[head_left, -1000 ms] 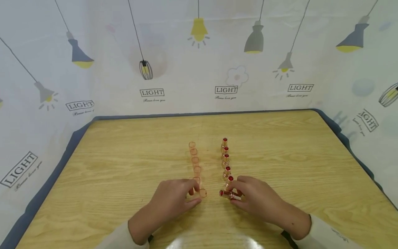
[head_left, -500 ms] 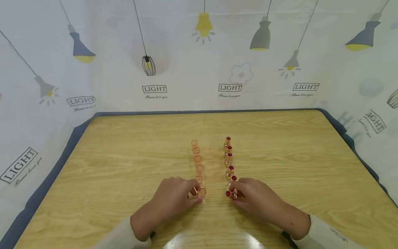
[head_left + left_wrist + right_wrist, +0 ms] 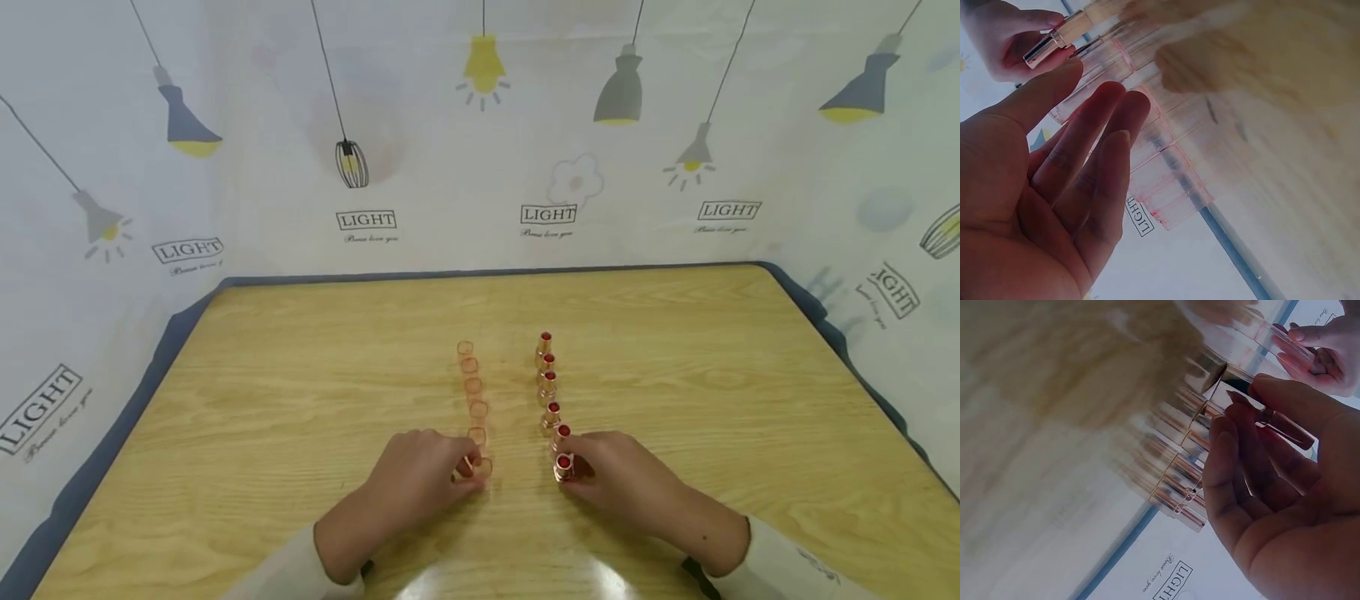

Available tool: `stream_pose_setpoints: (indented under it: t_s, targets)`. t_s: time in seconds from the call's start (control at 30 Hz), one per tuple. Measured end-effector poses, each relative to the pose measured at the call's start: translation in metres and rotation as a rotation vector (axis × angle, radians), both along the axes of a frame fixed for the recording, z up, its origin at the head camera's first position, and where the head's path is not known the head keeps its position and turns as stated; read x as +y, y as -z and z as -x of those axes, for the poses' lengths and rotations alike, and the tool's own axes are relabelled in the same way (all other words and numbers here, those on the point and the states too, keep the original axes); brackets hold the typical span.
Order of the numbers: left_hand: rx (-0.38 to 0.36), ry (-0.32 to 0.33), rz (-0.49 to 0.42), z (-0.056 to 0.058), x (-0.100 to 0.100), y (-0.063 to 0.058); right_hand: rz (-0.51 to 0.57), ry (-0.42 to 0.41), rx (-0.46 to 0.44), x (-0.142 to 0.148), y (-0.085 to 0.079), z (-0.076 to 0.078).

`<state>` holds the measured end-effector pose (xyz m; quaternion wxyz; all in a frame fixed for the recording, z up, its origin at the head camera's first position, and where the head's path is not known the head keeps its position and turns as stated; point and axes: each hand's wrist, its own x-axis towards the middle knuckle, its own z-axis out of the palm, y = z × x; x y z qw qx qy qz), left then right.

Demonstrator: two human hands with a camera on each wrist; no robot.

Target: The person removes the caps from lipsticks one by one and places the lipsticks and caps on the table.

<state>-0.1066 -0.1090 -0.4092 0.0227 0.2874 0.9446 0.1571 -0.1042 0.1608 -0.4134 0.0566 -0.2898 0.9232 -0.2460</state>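
Observation:
My left hand pinches a clear pink lipstick cap at the near end of a row of similar caps. In the left wrist view, that cap shows between the thumb and fingertips. My right hand grips an uncapped rose-gold lipstick with a dark red top, upright at the near end of a second row. Several more lipsticks stand upright in this row, the closest partly behind the right fingers. The right wrist view shows the gripped lipstick between thumb and fingers.
Both rows run away from me across the wood-grain table, caps on the left and lipsticks on the right. A white curtain printed with lamps encloses the table's back and sides.
The lipstick in my right hand has swung from lying tilted leftward to upright. The nearest cap has shifted slightly left, toward its row, as the left fingers closed around it.

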Motion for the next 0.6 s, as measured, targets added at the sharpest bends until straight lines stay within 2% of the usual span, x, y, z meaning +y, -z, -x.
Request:
stream_pose_setpoints:
  t_s: [0.3, 0.6]
  targets:
    - [-0.016, 0.003, 0.004, -0.0009, 0.0000, -0.0002, 0.049, 0.011, -0.050, 0.0046, 0.0021, 0.0012]
    - [-0.026, -0.005, 0.022, -0.0013, -0.0001, -0.0012, 0.037, -0.006, -0.028, 0.0062, 0.0040, 0.0017]
